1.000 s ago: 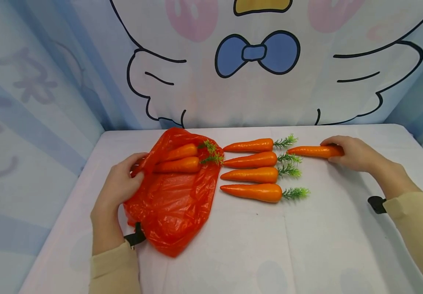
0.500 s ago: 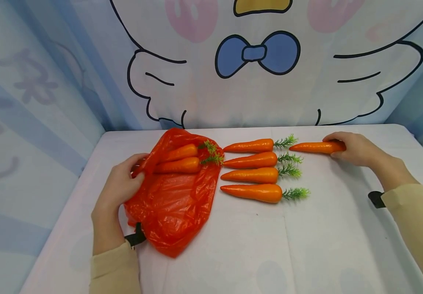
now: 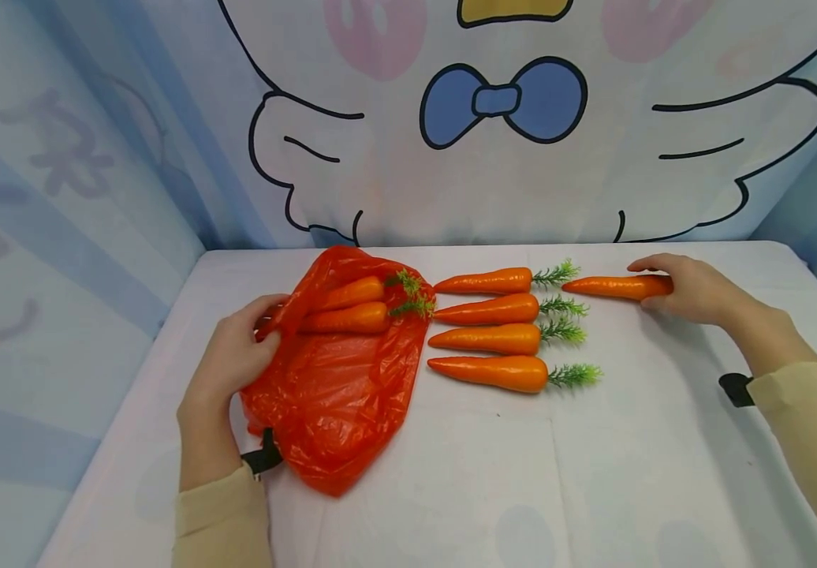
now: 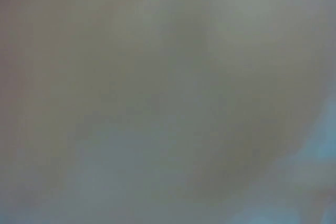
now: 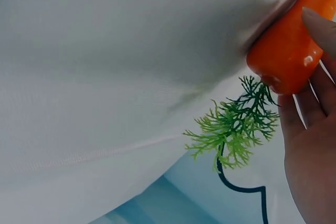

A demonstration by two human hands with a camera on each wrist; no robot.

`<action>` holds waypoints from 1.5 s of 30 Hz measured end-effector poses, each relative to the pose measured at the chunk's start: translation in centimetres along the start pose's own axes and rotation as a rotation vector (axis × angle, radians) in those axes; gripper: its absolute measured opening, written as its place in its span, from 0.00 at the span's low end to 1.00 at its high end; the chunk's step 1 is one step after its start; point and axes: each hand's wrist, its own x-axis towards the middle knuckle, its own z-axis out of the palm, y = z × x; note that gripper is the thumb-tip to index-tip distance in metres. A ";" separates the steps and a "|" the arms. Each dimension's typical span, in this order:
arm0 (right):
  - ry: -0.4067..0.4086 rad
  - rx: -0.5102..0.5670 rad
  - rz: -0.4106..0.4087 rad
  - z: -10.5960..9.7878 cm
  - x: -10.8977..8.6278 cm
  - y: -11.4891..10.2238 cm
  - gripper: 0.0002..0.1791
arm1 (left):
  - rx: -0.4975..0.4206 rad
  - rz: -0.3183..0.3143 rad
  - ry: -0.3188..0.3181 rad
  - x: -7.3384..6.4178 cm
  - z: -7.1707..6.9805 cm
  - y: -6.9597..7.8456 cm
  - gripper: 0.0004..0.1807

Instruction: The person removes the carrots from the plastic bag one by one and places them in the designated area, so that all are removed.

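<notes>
Right carrot (image 3: 610, 287) has been shifted slightly farther since 1 s ago; now placed far right, tip just beside far row carrot's leaves. Flanked by R hand's (image 3: 703, 293) thumb + fingers; gripped or loosened, can't tell. Red bag (image 3: 333, 402) gripped at L edge by L hand (image 3: 238, 347), fingers curled. 4 carrots (image 3: 494, 339) lined up between; 2 more (image 3: 348, 318) at bag mouth.

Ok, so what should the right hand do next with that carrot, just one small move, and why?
I'd probably settle the held carrot on the table and ease the right hand off. It points the same way as the top carrot of the four lined up, its tip near that one's leaves, and two more carrots show at the red bag.
</notes>
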 end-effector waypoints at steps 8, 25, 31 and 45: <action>-0.003 0.000 -0.033 -0.4 -0.2 -0.6 0.32 | 0.000 0.011 0.003 -0.1 -0.1 0.0 0.29; 0.044 -0.022 -0.104 -1.1 -1.0 -3.4 0.32 | 0.007 0.027 0.013 -0.1 -0.2 0.3 0.28; 0.072 -0.002 -0.155 -1.2 -0.9 -5.9 0.32 | 0.009 0.026 0.014 0.0 -0.1 0.2 0.28; 0.118 0.061 -0.348 -0.5 0.5 -13.6 0.32 | 0.001 0.016 0.010 -0.1 -0.2 0.3 0.29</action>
